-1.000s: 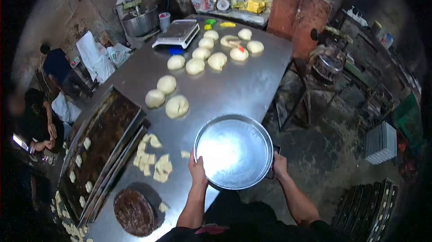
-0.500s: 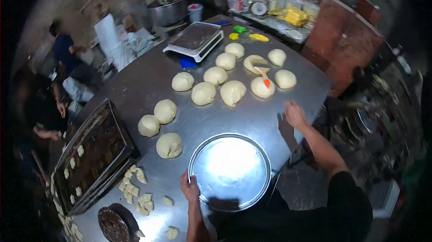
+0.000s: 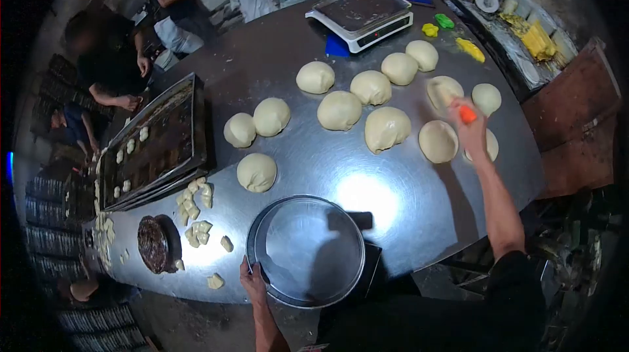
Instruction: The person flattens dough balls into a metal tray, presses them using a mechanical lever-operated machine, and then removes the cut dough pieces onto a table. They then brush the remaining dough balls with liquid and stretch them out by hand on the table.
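Note:
My left hand point(image 3: 254, 278) grips the left rim of a round, shallow metal pan point(image 3: 288, 221) at the near edge of the steel table. My right hand point(image 3: 470, 126) is closed around a brush point(image 3: 467, 114) with an orange handle end; motion blurs it and its head is partly hidden. Right there is a dough ball point(image 3: 444, 92) with a hollowed top. A smooth dough ball point(image 3: 438, 142) lies just left of my wrist, and another point(image 3: 488, 149) is partly covered by my forearm. More dough balls point(image 3: 386, 129) spread across the table's middle.
A flat scale point(image 3: 367, 15) stands at the back. On the left are stacked dark baking trays point(image 3: 200, 129), small cut dough pieces point(image 3: 198, 234) and a dark round object point(image 3: 153, 244). Green and yellow lumps point(image 3: 470, 50) lie back right. Other people point(image 3: 108, 57) work beyond the trays.
My right hand has reached forward onto the dough balls and taken hold of the brush that lay there. My left hand still grips the pan, and the view has turned.

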`<control>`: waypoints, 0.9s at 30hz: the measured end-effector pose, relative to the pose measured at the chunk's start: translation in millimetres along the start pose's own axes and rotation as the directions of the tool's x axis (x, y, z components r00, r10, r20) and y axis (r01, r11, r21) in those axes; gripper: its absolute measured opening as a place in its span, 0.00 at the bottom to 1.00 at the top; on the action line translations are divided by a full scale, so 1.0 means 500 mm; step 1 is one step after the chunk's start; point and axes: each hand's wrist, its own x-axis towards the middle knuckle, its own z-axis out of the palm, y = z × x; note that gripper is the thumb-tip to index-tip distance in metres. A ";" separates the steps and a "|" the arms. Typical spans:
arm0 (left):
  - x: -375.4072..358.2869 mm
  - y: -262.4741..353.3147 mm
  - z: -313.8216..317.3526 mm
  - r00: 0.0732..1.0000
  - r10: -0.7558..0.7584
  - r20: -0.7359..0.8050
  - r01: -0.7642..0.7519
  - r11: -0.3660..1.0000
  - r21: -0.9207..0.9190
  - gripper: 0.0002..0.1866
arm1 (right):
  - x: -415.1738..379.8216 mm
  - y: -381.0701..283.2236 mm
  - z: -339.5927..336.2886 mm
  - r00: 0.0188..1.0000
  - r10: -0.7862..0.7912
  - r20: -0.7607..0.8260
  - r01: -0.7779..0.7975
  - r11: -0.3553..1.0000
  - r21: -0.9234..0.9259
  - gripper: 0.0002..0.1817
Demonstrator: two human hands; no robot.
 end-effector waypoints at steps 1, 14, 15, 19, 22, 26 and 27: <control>-0.006 -0.020 0.001 0.998 0.030 -0.053 -0.033 0.998 -0.047 0.23 | -0.044 -0.031 0.044 0.980 -0.120 0.162 0.106 0.990 0.094 0.08; 0.048 -0.046 0.041 0.982 0.131 -0.135 -0.133 0.991 -0.003 0.18 | -0.268 -0.256 0.325 0.483 -0.436 0.759 0.214 0.900 0.381 0.11; 0.055 -0.023 0.048 0.986 0.108 -0.125 -0.111 0.994 -0.016 0.17 | -0.376 -0.236 0.333 0.289 -0.338 0.896 0.413 0.888 0.202 0.12; 0.083 -0.012 0.074 0.954 0.280 -0.108 -0.285 0.958 -0.038 0.18 | -0.523 -0.231 0.344 0.192 -0.308 0.932 0.309 0.920 0.241 0.06; 0.083 0.005 0.091 0.941 0.337 -0.001 -0.337 0.941 -0.013 0.17 | -0.445 -0.234 0.396 0.452 -0.142 0.881 0.001 0.987 0.159 0.09; 0.102 0.005 0.100 0.895 0.436 -0.095 -0.436 0.900 0.015 0.16 | -0.587 -0.304 0.423 0.437 0.127 0.890 -0.103 0.991 -0.090 0.10; 0.102 0.009 0.091 0.910 0.407 -0.073 -0.407 0.913 0.024 0.17 | -0.565 -0.310 0.402 0.382 -0.090 0.920 0.040 0.996 0.080 0.11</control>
